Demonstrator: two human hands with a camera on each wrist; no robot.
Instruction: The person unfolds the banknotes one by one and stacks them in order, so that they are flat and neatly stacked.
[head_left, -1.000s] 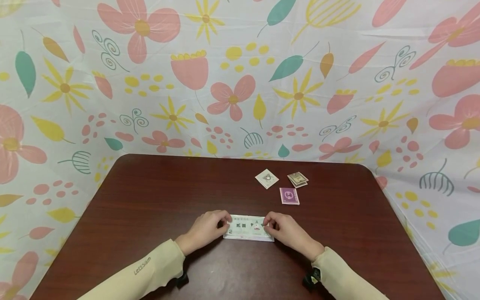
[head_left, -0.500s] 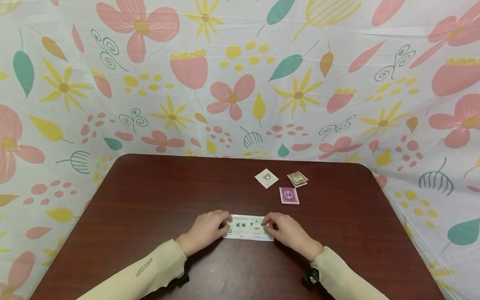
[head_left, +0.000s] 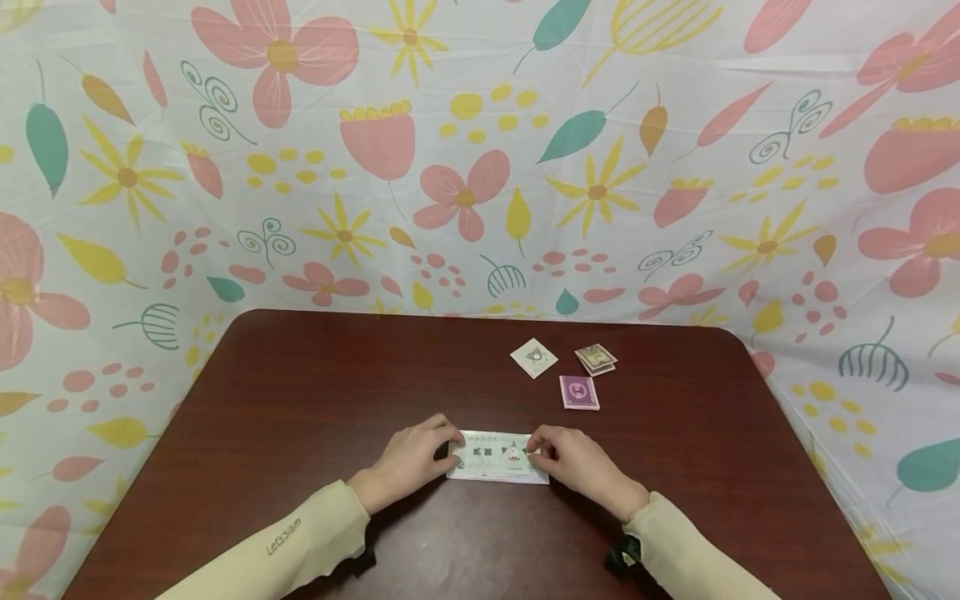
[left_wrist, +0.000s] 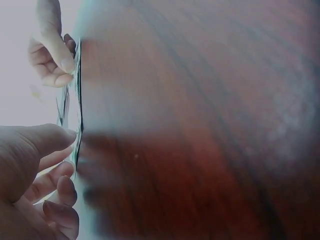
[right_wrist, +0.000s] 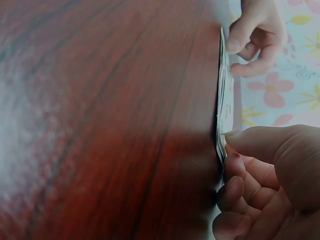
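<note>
A thin stack of pale green banknotes [head_left: 495,467] lies flat near the middle of the table, its top note printed with a figure at the right. My left hand [head_left: 411,458] pinches the left end, thumb on top and fingers at the edge. At the right end my right hand [head_left: 581,467] holds it between thumb and curled forefinger. Edge-on in the left wrist view, the stack [left_wrist: 78,95] shows several layers, with the left thumb [left_wrist: 55,137] on its face. In the right wrist view the right thumb [right_wrist: 265,140] presses near the stack's end.
Behind the right hand lie a folded purple note [head_left: 579,392], a folded brown note [head_left: 596,359] and a white square of folded paper [head_left: 535,357]. A flower-printed cloth [head_left: 465,200] hangs behind the dark wooden table [head_left: 300,375].
My left forefinger has lifted a little and the left thumb and finger are spread wider apart. The right hand, the stack and the folded notes stay in place.
</note>
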